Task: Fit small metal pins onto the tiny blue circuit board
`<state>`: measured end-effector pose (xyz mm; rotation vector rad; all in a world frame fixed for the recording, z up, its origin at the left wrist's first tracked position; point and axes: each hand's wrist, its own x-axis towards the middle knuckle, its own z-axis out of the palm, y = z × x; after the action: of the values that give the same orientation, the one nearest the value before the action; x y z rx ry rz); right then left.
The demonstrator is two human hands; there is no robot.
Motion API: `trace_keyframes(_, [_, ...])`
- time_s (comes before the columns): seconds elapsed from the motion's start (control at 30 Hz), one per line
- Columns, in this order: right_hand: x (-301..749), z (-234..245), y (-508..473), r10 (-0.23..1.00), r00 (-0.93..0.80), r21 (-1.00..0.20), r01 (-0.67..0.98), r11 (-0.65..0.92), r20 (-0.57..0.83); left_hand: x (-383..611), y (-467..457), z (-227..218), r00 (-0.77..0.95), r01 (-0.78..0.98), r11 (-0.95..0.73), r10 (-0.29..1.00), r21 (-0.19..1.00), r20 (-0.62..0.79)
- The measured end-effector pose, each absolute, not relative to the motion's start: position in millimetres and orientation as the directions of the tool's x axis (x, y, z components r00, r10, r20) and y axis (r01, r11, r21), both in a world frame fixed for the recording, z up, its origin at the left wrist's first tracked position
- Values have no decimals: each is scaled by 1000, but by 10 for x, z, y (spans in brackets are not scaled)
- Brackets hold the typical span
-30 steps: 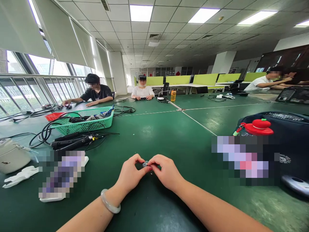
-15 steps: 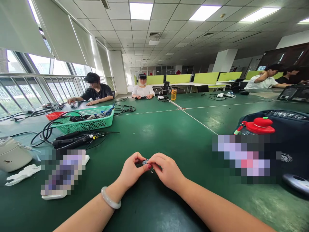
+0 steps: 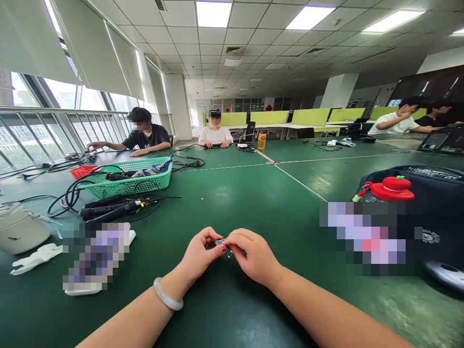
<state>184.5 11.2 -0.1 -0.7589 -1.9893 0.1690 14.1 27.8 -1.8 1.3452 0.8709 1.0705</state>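
My left hand [image 3: 201, 253], with a pale bangle [image 3: 167, 295] on the wrist, pinches a small bluish patterned item [image 3: 219, 242] between thumb and fingers. My right hand [image 3: 253, 253] meets it from the other side, its fingertips closed on the same item. A small clear or metallic loop [image 3: 229, 254] shows just below the right fingertips; whether it belongs to the bluish item I cannot tell. Most of the item is covered by my fingers, so its kind does not show. Both hands are just above the green tabletop [image 3: 224, 208].
To the left are a green basket [image 3: 134, 181], black cables [image 3: 72, 195], a pixelated phone-like object [image 3: 97, 261] and a cream pouch [image 3: 21, 232]. On the right stand a dark bag [image 3: 435, 208] and a red-capped bottle [image 3: 395, 188]. Several people sit around the table.
My hands keep nearly the same pose around the small item, with slight finger shifts. The person at the far left has stretched an arm further left.
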Motion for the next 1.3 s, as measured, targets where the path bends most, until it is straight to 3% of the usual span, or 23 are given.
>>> trace_keyframes(0.33, [1832,23,44,489,-395,-252,517,818,778,157,244,-8,376,-299,38,923,954,81])
trace_keyframes(0.5, [1855,34,73,603,-296,-388,545,744,741,150,288,-18,286,-232,-1,956,973,69])
trace_keyframes(0.67, [1947,-15,203,824,-269,-492,695,524,498,129,363,-95,165,24,-31,986,999,27])
trace_keyframes(0.8, [1976,-53,248,907,-325,-496,761,418,266,144,334,-94,209,20,7,978,1000,-11])
trace_keyframes(0.97, [1938,-55,226,900,-368,-475,764,437,235,180,272,-73,398,-76,85,916,993,-48])
trace_keyframes(1.13, [1927,-108,237,885,-426,-433,772,465,189,157,319,-90,272,-26,0,962,1000,7])
trace_keyframes(1.3, [1924,-145,252,875,-438,-410,773,484,207,146,358,-92,196,1,26,980,1000,-26])
